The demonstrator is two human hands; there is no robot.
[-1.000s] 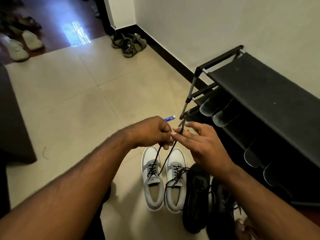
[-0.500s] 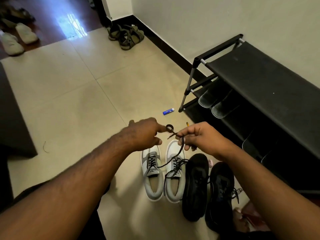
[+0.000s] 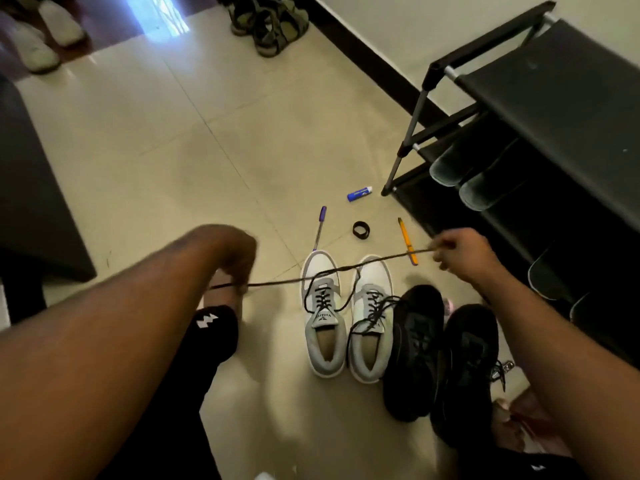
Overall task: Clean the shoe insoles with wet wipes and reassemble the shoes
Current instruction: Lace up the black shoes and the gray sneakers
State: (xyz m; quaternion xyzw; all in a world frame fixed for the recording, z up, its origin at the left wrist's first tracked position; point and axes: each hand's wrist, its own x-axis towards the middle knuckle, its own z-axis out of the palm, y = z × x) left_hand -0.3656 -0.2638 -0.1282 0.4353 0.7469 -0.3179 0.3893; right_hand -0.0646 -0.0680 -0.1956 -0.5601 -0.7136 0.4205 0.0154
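Note:
Two white and grey sneakers stand side by side on the floor, the left sneaker and the right sneaker, both with black laces. A dark lace is stretched taut above their toes. My left hand grips one end of the lace at the left, and my right hand pinches the other end at the right. Where the lace joins the sneakers is unclear. Two black shoes stand to the right of the sneakers.
A black shoe rack with shoes inside stands at the right. On the tiles ahead lie a blue tube, a purple pen, a black ring and an orange pen. Green sandals sit by the wall.
My hands were close together over the sneakers holding the lace ends. They have moved far apart, left and right, and the lace is now pulled straight.

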